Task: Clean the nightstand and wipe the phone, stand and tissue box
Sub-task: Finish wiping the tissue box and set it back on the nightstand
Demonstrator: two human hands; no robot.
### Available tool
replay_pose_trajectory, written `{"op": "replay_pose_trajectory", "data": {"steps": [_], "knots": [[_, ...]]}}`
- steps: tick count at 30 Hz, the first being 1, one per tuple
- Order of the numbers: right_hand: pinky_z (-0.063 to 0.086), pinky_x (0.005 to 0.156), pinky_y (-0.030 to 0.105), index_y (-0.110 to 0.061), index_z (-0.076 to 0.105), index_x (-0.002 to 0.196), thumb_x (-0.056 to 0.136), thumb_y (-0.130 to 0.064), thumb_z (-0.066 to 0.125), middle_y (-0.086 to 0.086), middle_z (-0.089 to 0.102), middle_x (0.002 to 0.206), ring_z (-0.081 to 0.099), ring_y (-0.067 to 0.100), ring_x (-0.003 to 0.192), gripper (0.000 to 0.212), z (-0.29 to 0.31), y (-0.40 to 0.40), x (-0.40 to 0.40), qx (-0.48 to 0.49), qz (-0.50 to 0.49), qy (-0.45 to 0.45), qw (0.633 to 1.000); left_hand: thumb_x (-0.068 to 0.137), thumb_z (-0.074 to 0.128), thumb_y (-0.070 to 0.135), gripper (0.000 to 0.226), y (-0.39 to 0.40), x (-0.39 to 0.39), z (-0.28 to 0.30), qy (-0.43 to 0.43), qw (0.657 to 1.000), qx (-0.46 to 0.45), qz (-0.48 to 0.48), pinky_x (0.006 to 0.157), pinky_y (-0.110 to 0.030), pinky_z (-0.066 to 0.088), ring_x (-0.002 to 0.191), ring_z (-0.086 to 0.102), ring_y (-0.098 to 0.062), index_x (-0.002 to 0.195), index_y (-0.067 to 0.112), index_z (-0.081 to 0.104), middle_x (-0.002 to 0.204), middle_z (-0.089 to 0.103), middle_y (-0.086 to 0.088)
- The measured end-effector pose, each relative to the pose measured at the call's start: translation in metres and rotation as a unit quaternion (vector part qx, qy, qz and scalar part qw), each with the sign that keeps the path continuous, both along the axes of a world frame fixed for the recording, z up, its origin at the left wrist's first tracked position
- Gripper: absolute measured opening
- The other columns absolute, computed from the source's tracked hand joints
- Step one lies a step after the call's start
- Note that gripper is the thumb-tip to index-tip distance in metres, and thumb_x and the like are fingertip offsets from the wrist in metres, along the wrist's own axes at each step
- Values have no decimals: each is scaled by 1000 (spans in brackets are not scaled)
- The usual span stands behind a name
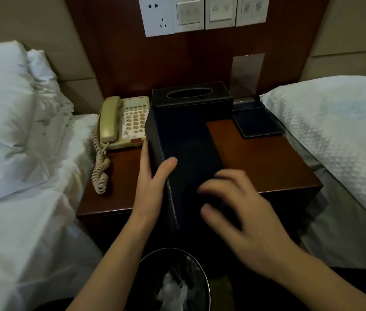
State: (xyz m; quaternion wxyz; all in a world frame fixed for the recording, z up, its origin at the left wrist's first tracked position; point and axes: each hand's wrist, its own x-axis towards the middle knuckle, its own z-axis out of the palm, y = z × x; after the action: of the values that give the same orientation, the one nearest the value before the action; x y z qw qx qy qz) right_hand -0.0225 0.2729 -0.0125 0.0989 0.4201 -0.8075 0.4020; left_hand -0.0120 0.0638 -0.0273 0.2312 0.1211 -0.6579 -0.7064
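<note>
We are gripping a long dark leather-look box (186, 158) in our left hand (152, 187), thumb on top, above the brown wooden desk (265, 162); our right hand's fingers (220, 189), blurred, are curling onto its near end.

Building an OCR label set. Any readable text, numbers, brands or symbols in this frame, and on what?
No text can be read.
Phone keypad: printing on keys too small and blurred.
Wall switch plates: round icons only, too blurred to make out.
Wall socket: only plug holes, no lettering.
Black box gripped by the left hand: no label shows.
Tissue box: no label shows.
</note>
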Motion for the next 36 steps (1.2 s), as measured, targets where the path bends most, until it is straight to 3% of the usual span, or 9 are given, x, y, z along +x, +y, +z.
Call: {"op": "replay_pose_trajectory", "data": {"steps": [3, 8, 11, 14, 17, 22, 26, 30, 36], "knots": [[54, 83, 32, -36, 53, 127, 96, -46, 51, -5, 45, 131, 55, 18, 108, 33, -12, -11, 0, 81, 21, 119, 989, 73, 70, 40, 82, -4, -3, -2, -9, 1000, 26, -10, 113, -55, 44, 133, 58, -28, 151, 34, 46, 144, 62, 0], [47, 91, 30, -38, 50, 125, 96, -44, 52, -5, 42, 129, 51, 17, 116, 30, -9, -25, -53, -30, -126, -22, 991, 72, 67, 39, 78, -3, -4, -1, -6, 999, 42, -13, 112, -63, 42, 130, 61, -27, 148, 38, 50, 143, 63, -1], [43, 90, 20, -38, 45, 126, 97, -44, 56, -5, 49, 127, 53, 8, 112, 31, 12, -45, -89, -151, -107, -200, 962, 70, 66, 37, 75, 1, 1, -2, 6, 998, 50, -39, 109, -62, 45, 129, 61, -30, 144, 37, 55, 138, 66, -1], [46, 81, 22, -34, 46, 122, 97, -45, 58, -5, 58, 115, 58, 6, 104, 30, 54, -57, -116, -233, -122, -236, 936, 68, 69, 31, 85, 0, 4, 6, 34, 996, 52, -68, 107, -56, 47, 132, 60, -31, 150, 33, 48, 143, 63, -2], [43, 68, 21, -31, 46, 112, 99, -44, 55, -6, 60, 104, 59, 4, 93, 21, 78, -62, -118, -217, -105, -223, 945, 71, 69, 28, 90, 2, 6, 15, 69, 995, 28, -73, 109, -58, 45, 135, 57, -30, 156, 32, 40, 149, 58, -3], [48, 77, 32, -44, 48, 102, 94, -53, 54, -13, 65, 97, 62, 1, 90, 13, 27, -42, -38, -150, -59, -251, 954, 72, 65, 32, 81, -9, 11, 17, 92, 991, 101, 12, 112, -67, 40, 131, 59, -34, 151, 29, 47, 143, 62, -7], [53, 83, 38, -53, 49, 101, 85, -64, 52, -18, 66, 100, 65, 1, 92, 20, 0, -17, 4, -121, -57, -330, 934, 69, 69, 31, 92, -21, 11, 21, 89, 994, 54, 18, 111, -64, 43, 131, 60, -29, 156, 32, 39, 145, 61, -3], [44, 75, 13, -42, 45, 104, 95, -44, 55, -13, 60, 103, 59, 4, 101, 14, 27, -32, -41, -178, -85, -303, 932, 67, 73, 32, 98, -1, 18, 18, 65, 996, 16, -53, 110, -54, 47, 132, 60, -22, 157, 39, 35, 146, 60, 4], [40, 91, 15, -42, 41, 124, 99, -43, 53, -7, 50, 124, 51, -3, 111, 27, 59, -38, -67, -205, -114, -177, 956, 66, 74, 32, 94, 25, 23, 26, 72, 994, 69, -47, 109, -55, 47, 130, 62, -22, 155, 37, 41, 144, 62, 4]]}}
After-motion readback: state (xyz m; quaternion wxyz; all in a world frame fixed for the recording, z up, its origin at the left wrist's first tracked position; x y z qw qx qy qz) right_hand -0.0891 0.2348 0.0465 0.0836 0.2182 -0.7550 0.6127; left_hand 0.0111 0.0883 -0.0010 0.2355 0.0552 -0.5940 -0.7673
